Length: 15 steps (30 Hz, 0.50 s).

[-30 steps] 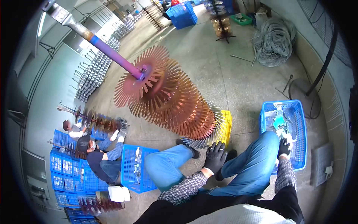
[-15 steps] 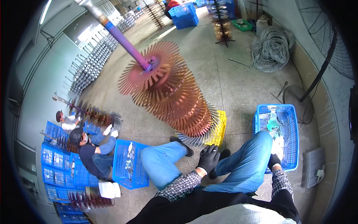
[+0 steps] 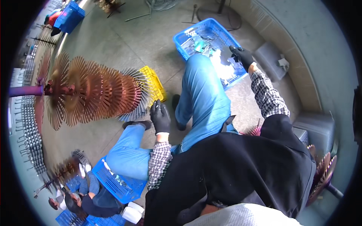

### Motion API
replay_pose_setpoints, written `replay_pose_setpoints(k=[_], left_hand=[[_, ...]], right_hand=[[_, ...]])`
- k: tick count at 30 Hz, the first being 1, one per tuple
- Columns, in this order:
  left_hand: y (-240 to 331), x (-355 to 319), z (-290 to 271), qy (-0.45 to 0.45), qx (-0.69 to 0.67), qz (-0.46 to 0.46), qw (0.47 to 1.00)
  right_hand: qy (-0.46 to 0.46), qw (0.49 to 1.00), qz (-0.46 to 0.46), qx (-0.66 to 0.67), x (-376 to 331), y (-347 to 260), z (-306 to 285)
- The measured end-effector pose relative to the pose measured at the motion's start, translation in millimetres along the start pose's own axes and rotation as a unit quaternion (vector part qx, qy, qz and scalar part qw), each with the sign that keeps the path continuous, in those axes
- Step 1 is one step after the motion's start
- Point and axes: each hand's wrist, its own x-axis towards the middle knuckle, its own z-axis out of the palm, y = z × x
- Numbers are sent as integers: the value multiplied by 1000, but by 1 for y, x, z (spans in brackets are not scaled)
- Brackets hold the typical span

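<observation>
My left hand (image 3: 161,117), in a black glove, is just off the silvery blades at the near end of a tall rack (image 3: 100,90). That rack has copper-coloured tiers of radiating metal blades on a purple pole. The left fingers are drawn together with a tiny pale spot at their tips; what they hold is too small to make out. My right hand (image 3: 242,57), also black-gloved, is over the right rim of a blue basket (image 3: 181,37). Its fingers are curled, and I cannot make out what is in them. Shiny flat metal pieces (image 3: 224,67) and greenish scraps lie in the basket.
A yellow crate (image 3: 155,84) stands by the rack's base. Another blue basket (image 3: 122,184) is beside my left knee. Co-workers (image 3: 90,197) sit at the lower left. A grey plastic box (image 3: 271,60) stands by the wall; more bladed racks (image 3: 322,173) are at the right.
The view has swung to the right, so the rack now lies toward the left. My right hand has come up from inside the basket to above its rim. My left hand stays near the silvery blades.
</observation>
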Motion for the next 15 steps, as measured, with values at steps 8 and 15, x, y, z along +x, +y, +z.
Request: replay_pose_setpoints(k=[8,15], left_hand=[[58,32,-35,-119,-262,-77,955],[136,64,-65,-55,-494,-182,848]], right_hand=[[-111,981,-108,115,-93,-108,42],[-246,965,-87,-19,-183,-160,152]])
